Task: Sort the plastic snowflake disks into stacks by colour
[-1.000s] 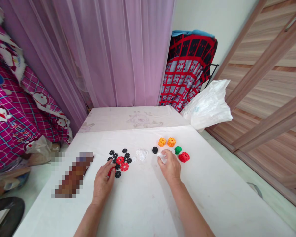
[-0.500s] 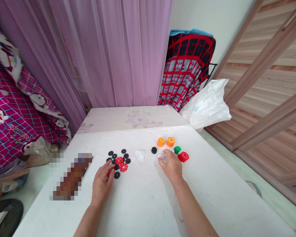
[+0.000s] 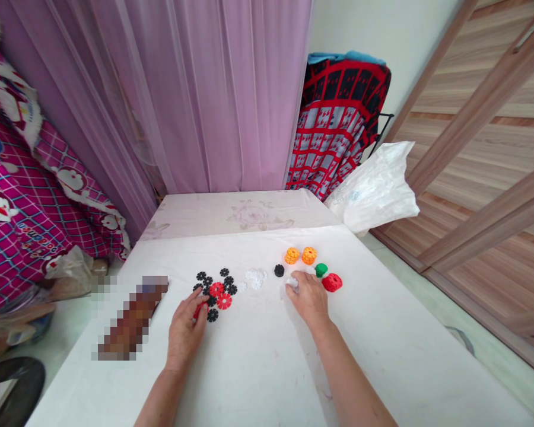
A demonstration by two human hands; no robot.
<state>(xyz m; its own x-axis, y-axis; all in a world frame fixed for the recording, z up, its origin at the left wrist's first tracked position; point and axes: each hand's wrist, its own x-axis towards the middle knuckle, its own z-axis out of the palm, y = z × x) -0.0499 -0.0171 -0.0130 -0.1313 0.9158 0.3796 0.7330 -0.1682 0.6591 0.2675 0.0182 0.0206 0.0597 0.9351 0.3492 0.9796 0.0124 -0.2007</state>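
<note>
My left hand (image 3: 187, 323) is on the left of the table, its fingers curled around a red notched disc (image 3: 198, 311). Right beside its fingertips lie several loose black notched discs (image 3: 212, 315) and two red notched discs (image 3: 223, 301). My right hand (image 3: 310, 296) pinches white notched discs (image 3: 292, 282) between thumb and fingers, low over the tabletop; how many is hidden. Behind that hand, another bit of white shows next to a green stack (image 3: 321, 270). A red stack (image 3: 331, 282) lies just right of it, and a small black stack (image 3: 279, 270) to its left.
Loose white discs (image 3: 255, 278) form a pile mid-table. Two orange stacks (image 3: 309, 255) stand farther back. A pixelated brown item (image 3: 131, 323) lies at the left on the white-covered table (image 3: 258, 367). A white plastic bag (image 3: 374, 190) rests by the far right corner.
The view has shifted very slightly. My right hand has moved a little around the white discs; my left hand keeps its place at the red disc.
</note>
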